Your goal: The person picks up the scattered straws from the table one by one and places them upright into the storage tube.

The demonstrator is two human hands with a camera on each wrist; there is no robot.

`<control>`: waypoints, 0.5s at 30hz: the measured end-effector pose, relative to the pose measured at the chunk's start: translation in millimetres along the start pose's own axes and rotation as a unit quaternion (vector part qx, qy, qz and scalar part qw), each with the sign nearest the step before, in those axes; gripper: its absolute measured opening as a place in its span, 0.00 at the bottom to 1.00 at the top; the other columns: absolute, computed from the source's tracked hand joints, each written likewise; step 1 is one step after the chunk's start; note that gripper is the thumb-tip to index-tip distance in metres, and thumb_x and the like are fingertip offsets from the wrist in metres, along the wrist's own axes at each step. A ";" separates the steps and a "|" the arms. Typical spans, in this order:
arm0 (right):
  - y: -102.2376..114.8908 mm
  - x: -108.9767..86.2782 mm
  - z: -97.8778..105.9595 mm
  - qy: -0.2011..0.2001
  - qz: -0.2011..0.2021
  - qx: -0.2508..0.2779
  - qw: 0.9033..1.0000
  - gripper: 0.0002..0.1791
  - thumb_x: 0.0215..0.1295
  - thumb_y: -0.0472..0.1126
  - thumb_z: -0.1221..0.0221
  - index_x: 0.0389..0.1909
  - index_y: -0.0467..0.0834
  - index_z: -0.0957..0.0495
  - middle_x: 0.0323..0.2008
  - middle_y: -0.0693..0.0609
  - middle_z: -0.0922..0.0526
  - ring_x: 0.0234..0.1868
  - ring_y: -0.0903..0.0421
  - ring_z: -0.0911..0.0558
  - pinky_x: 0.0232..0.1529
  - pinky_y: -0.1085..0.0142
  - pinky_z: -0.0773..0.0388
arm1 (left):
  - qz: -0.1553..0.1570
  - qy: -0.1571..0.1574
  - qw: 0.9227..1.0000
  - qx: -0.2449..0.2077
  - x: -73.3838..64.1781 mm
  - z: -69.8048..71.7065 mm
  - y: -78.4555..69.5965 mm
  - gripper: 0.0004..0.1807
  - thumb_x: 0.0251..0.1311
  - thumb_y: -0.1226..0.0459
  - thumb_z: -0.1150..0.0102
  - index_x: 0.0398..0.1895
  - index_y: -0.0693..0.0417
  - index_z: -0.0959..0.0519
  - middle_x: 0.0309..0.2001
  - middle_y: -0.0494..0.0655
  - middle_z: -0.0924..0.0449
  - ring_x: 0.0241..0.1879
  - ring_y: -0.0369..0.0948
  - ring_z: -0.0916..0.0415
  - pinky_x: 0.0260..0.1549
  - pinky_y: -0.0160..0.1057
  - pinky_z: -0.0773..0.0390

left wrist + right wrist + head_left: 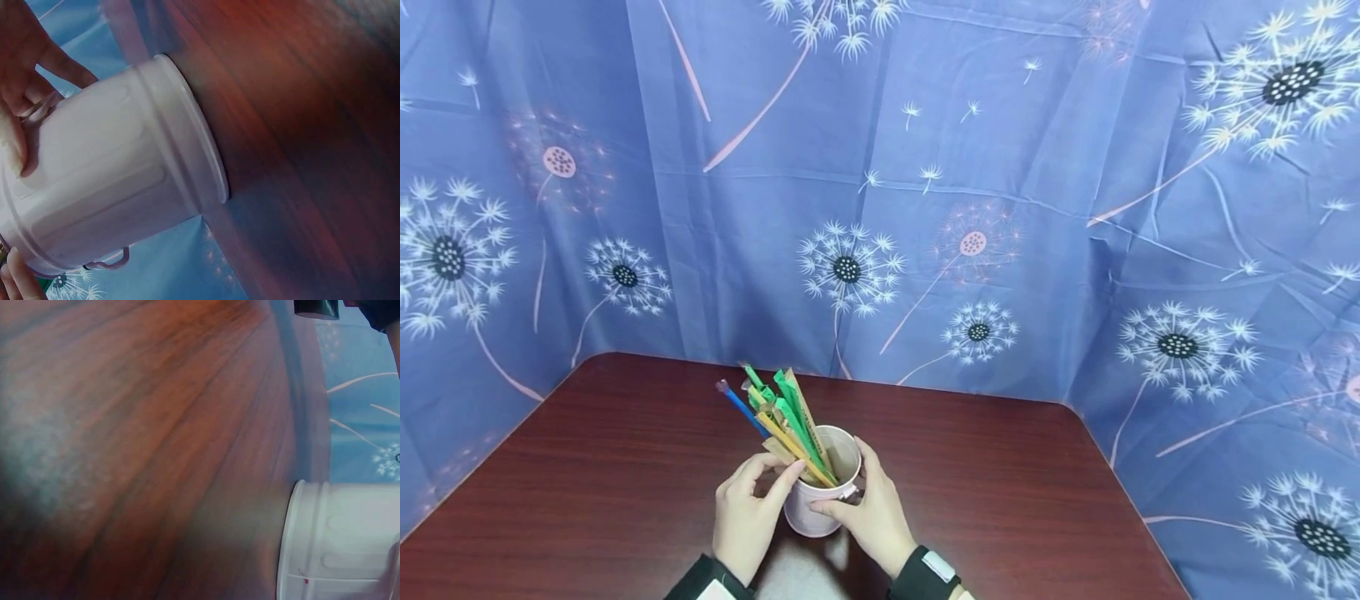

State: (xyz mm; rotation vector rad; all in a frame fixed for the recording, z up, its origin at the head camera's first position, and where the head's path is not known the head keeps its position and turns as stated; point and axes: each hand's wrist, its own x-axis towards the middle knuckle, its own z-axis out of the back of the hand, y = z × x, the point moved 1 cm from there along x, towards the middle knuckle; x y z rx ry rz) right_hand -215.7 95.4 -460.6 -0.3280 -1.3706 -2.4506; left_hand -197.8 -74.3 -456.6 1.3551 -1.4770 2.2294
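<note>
A pale pinkish-white small bucket (811, 518) stands on the table near its front. Several long, thin wrapped sticks (797, 408), green, yellow, tan and blue, lean out of it to the left. My right hand (874, 508) grips the bucket on its right side, thumb in front and fingers behind. At the left rim, my left hand (748, 508) pinches the lower part of the sticks between thumb and fingers. In the left wrist view the bucket (106, 150) shows from the side, with a small side loop (115, 259). The right wrist view shows only part of the bucket (350, 531).
The dark reddish-brown wooden table (1015, 483) extends around the bucket. A blue cloth with dandelion prints (925, 208) hangs behind the table and along both sides. A black wristband (925, 573) is on the right wrist.
</note>
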 end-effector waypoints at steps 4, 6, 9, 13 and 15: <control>-1.9 -1.3 -0.6 -0.001 -0.001 -0.003 1.000 0.56 0.44 0.57 0.25 0.70 0.33 0.36 0.59 0.37 0.20 0.53 0.43 0.18 0.53 0.48 0.20 | -0.017 0.013 1.000 0.022 0.7 3.3 4.6 0.09 0.44 0.68 0.23 0.26 0.52 0.17 0.25 0.37 0.16 0.23 0.29 0.23 0.22 0.29 0.21; -2.1 -1.9 0.6 0.007 0.000 -0.009 1.000 0.57 0.44 0.57 0.25 0.71 0.32 0.38 0.60 0.36 0.22 0.57 0.42 0.20 0.57 0.46 0.22 | -0.031 0.022 0.999 0.034 0.3 5.7 7.5 0.10 0.42 0.68 0.23 0.27 0.51 0.17 0.25 0.36 0.15 0.24 0.29 0.23 0.22 0.29 0.21; -1.3 -2.8 5.1 0.023 0.005 -0.025 0.999 0.58 0.45 0.56 0.25 0.71 0.29 0.40 0.63 0.31 0.26 0.62 0.37 0.25 0.61 0.41 0.27 | -0.051 0.052 0.996 0.041 -0.5 9.6 12.1 0.12 0.40 0.69 0.22 0.26 0.49 0.17 0.26 0.34 0.16 0.25 0.28 0.22 0.22 0.29 0.20; 0.3 -0.4 17.4 0.039 0.029 -0.066 0.997 0.58 0.46 0.54 0.25 0.72 0.27 0.41 0.64 0.31 0.28 0.64 0.36 0.27 0.63 0.40 0.29 | -0.086 0.115 0.985 0.101 1.1 18.7 16.8 0.10 0.41 0.62 0.22 0.25 0.42 0.17 0.27 0.28 0.18 0.27 0.27 0.22 0.22 0.32 0.20; 0.3 1.7 26.5 0.041 0.047 -0.102 0.993 0.58 0.46 0.56 0.26 0.72 0.29 0.40 0.65 0.33 0.28 0.64 0.37 0.27 0.63 0.41 0.28 | -0.111 0.142 0.973 0.147 4.7 25.6 18.6 0.09 0.42 0.56 0.23 0.25 0.40 0.17 0.27 0.28 0.18 0.29 0.29 0.21 0.22 0.35 0.19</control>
